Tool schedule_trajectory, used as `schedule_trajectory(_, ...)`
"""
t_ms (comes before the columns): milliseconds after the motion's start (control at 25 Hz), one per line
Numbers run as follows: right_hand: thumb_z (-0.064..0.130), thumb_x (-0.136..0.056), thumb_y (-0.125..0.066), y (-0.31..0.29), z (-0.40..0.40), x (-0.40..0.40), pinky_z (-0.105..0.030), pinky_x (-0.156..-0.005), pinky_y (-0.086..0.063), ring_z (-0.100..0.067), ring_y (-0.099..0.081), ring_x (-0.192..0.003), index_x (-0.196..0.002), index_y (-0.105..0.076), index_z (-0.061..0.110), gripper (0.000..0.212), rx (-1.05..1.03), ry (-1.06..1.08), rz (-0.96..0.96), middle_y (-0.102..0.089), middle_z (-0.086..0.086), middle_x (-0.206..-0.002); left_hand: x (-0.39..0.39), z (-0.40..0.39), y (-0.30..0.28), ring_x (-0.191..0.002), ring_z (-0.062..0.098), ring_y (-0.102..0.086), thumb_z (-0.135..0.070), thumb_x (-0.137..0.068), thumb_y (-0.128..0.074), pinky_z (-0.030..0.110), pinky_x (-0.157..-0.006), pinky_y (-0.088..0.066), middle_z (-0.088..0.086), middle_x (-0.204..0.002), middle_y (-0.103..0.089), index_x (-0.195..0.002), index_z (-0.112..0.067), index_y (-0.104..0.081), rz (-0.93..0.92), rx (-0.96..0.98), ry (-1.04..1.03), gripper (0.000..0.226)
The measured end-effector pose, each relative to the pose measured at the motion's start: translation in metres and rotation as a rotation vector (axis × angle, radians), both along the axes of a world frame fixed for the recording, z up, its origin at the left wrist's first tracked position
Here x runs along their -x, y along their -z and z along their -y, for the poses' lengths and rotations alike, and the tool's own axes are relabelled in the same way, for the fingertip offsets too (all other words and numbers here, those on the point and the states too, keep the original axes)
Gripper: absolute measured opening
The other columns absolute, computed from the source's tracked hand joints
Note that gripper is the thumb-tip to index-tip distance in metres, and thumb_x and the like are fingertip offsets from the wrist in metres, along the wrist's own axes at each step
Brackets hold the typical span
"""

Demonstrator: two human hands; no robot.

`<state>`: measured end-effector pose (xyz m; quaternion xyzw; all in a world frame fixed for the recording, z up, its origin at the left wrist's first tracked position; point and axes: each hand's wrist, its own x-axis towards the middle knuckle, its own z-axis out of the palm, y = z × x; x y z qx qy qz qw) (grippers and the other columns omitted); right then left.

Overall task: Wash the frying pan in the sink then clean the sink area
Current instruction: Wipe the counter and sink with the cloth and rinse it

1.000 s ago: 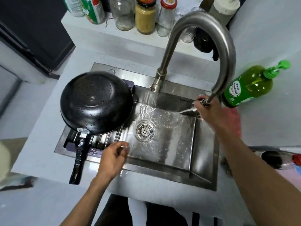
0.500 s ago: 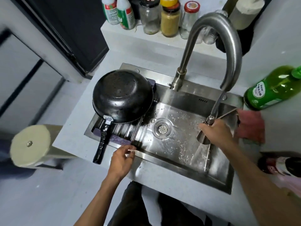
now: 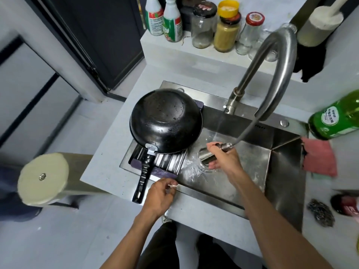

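Head view, looking down on a stainless-steel sink (image 3: 279, 171) set in a pale grey surface (image 3: 108, 152).

Black round frying pan (image 3: 166, 121): lay upside down on a dark ribbed drain rack (image 3: 169, 162) across the sink's left end, wet with droplets, its black handle (image 3: 143, 181) reaching over the sink's near rim toward the person.

Right hand (image 3: 223, 158): gripped the metal pull-out spray head (image 3: 208, 155) low over the drain, fingers curled round it. The grey hose (image 3: 246, 131) ran from the head up to the curved steel tap (image 3: 279, 61). Water splashed over the basin floor beside the rack.

Left hand (image 3: 160, 196): was at the sink's near rim, just right of the handle's end, fingers bent together and pinching a small pale thing too small to identify.

Other items: green dish-soap bottle (image 3: 336, 117) lying on the surface right of the sink; pink cloth (image 3: 318, 158) draped at the sink's right edge; steel wool scourer (image 3: 320, 212) nearer the person on the right; glass jars (image 3: 203, 26) and white-and-green bottles (image 3: 172, 20) standing on the raised ledge behind the sink; cream round stool (image 3: 43, 179) on the floor to the left.
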<state>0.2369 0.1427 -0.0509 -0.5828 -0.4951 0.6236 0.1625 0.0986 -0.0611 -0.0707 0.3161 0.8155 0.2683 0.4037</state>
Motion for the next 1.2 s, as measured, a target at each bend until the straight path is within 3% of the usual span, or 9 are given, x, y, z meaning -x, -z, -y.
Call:
schedule_trajectory(80, 0.02, -0.088, -0.072, 0.006, -0.006, -0.005, -0.031, -0.053, -0.062, -0.02, -0.07, -0.055, -0.098, -0.077, 0.017, 0.012, 0.005, 0.091, -0.026, -0.077, -0.009, -0.075, 0.009, 0.001, -0.002, -0.091, 0.003, -0.063, -0.013, -0.09, -0.062, 0.016, -0.08, -0.049, -0.014, -0.101, -0.067, -0.087, -0.039, -0.064, 0.03, -0.006, 0.01, 0.026)
schedule_trajectory(240, 0.013, -0.091, -0.069, 0.01, -0.002, 0.007, -0.027, -0.054, -0.06, -0.021, -0.075, -0.065, -0.1, -0.075, 0.013, 0.01, -0.008, 0.114, -0.089, -0.078, -0.012, -0.08, 0.024, -0.004, 0.001, -0.082, -0.005, -0.06, -0.007, -0.091, -0.06, 0.003, -0.065, -0.043, -0.018, -0.096, -0.065, -0.091, -0.03, -0.068, 0.081, 0.008, 0.039, 0.024)
schedule_trajectory(400, 0.007, -0.091, -0.066, 0.0, -0.037, -0.019, -0.023, -0.057, -0.056, -0.008, -0.073, -0.067, -0.097, -0.073, 0.024, 0.019, -0.203, 0.187, -0.009, -0.078, -0.001, -0.079, 0.035, -0.006, -0.001, -0.087, 0.001, -0.062, -0.002, -0.091, -0.061, 0.004, -0.073, -0.043, -0.009, -0.098, -0.069, -0.094, -0.018, -0.071, 0.15, -0.026, -0.016, 0.019)
schedule_trajectory(520, 0.017, -0.087, -0.071, 0.0, -0.03, -0.03, -0.03, -0.061, -0.055, -0.01, -0.072, -0.067, -0.081, -0.072, 0.03, 0.015, -0.281, 0.099, 0.198, -0.075, 0.006, -0.072, 0.034, -0.015, -0.003, -0.085, 0.003, -0.063, 0.0, -0.089, -0.063, 0.001, -0.069, -0.042, -0.007, -0.092, -0.07, -0.088, -0.02, -0.07, 0.162, -0.071, -0.059, 0.022)
schedule_trajectory(600, 0.023, -0.084, -0.076, 0.007, -0.022, -0.027, -0.03, -0.065, -0.057, -0.01, -0.072, -0.067, -0.079, -0.073, 0.031, 0.01, -0.277, 0.019, 0.221, -0.075, 0.009, -0.07, 0.025, -0.023, -0.007, -0.084, 0.005, -0.063, 0.002, -0.089, -0.063, 0.002, -0.067, -0.043, -0.005, -0.091, -0.071, -0.088, -0.017, -0.071, 0.177, -0.073, -0.06, 0.02)
schedule_trajectory(760, 0.03, -0.084, -0.074, 0.014, -0.035, -0.059, -0.03, -0.066, -0.051, -0.019, -0.069, -0.073, -0.082, -0.071, 0.017, 0.014, -0.377, 0.052, 0.405, -0.071, 0.005, -0.072, 0.007, -0.031, -0.006, -0.086, 0.003, -0.064, -0.001, -0.089, -0.064, 0.006, -0.071, -0.046, -0.006, -0.091, -0.072, -0.092, -0.015, -0.073, 0.177, -0.079, -0.051, 0.017)
schedule_trajectory(920, 0.045, -0.077, -0.066, 0.007, -0.013, -0.054, -0.032, -0.063, -0.054, -0.017, -0.07, -0.068, -0.073, -0.066, 0.015, 0.03, -0.304, -0.126, 0.323, -0.071, 0.001, -0.068, -0.025, -0.041, -0.008, -0.09, 0.005, -0.063, -0.001, -0.09, -0.062, 0.013, -0.075, -0.046, -0.006, -0.095, -0.07, -0.098, -0.022, -0.066, 0.187, -0.078, -0.093, 0.023)
schedule_trajectory(1040, 0.042, -0.086, -0.07, -0.007, -0.028, -0.061, -0.038, -0.07, -0.059, -0.018, -0.069, -0.07, -0.076, -0.067, 0.016, 0.028, -0.339, -0.142, 0.328, -0.071, 0.0, -0.07, -0.045, -0.042, -0.012, -0.093, 0.008, -0.064, 0.0, -0.09, -0.063, 0.013, -0.077, -0.048, -0.004, -0.096, -0.069, -0.106, -0.019, -0.065, 0.197, -0.079, -0.139, 0.025)
schedule_trajectory(1200, 0.035, -0.091, -0.067, -0.059, -0.068, -0.062, -0.023, -0.049, -0.046, -0.009, -0.063, -0.055, -0.073, -0.065, 0.015, 0.027, -0.48, -0.197, 0.341, -0.068, 0.002, -0.063, -0.061, -0.065, -0.029, -0.092, 0.02, -0.064, 0.006, -0.089, -0.061, 0.015, -0.079, -0.05, 0.006, -0.096, -0.069, -0.109, -0.011, -0.064, 0.271, -0.093, -0.236, 0.027)
